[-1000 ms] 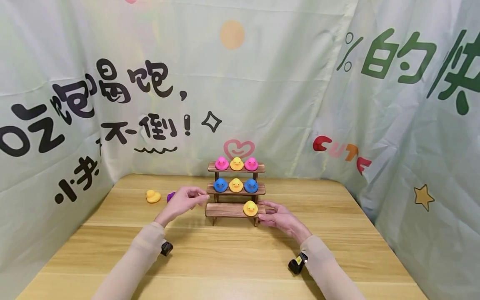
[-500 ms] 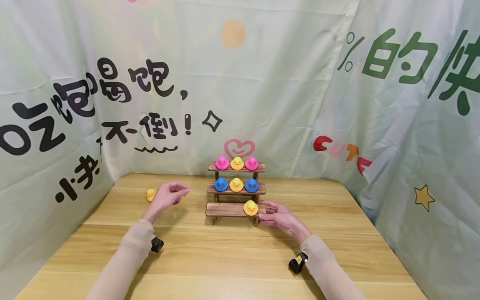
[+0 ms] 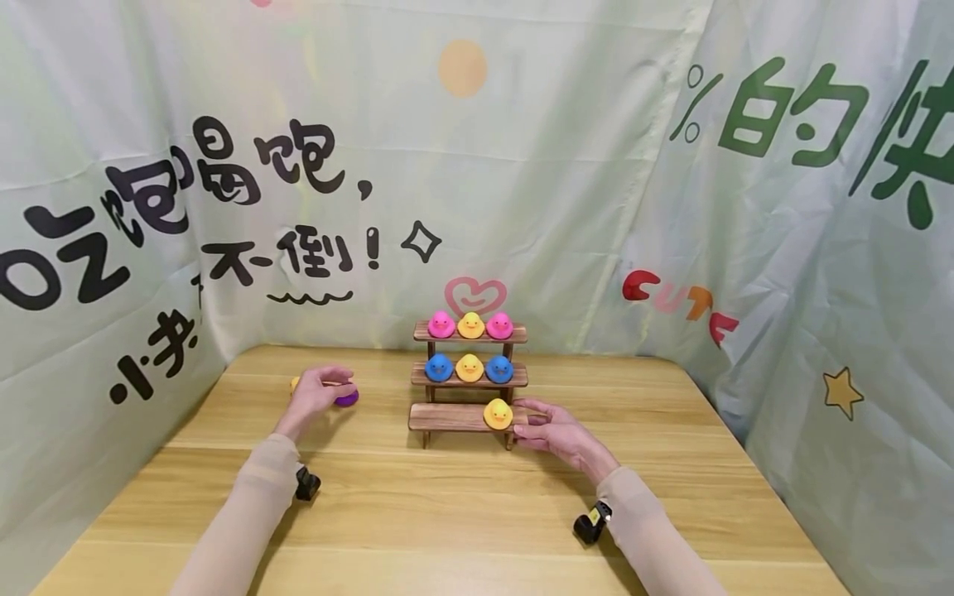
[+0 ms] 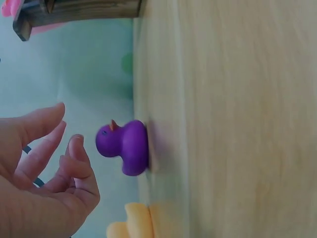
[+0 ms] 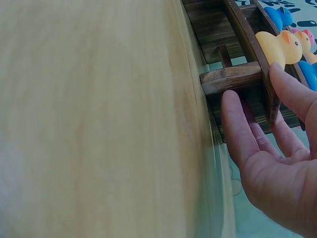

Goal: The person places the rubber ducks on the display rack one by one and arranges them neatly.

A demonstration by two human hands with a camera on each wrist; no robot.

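Note:
My left hand [image 3: 319, 394] hovers just above a purple rubber duck [image 4: 128, 148] on the table. In the left wrist view its loosely bent fingers [image 4: 77, 148] stop short of the duck's head, with nothing between them. A yellow rubber duck [image 4: 131, 222] sits beside the purple one, mostly hidden by the hand in the head view. At the right end of the three-step wooden stand [image 3: 447, 416], my right hand [image 3: 557, 434] holds the lowest shelf, fingers and thumb around its end and by the leg. One yellow duck [image 3: 498, 414] sits at that end.
The middle shelf bears a yellow duck [image 3: 469, 368] between two blue ducks [image 3: 438, 368]. On the top shelf a yellow duck [image 3: 471, 325] sits between two pink ducks [image 3: 440, 324]. A printed cloth [image 3: 566, 207] encloses the back and sides of the wooden table [image 3: 462, 513].
My left hand has moved left from beside the stand to over the purple duck, now covering most of the yellow one. My right hand stays at the stand.

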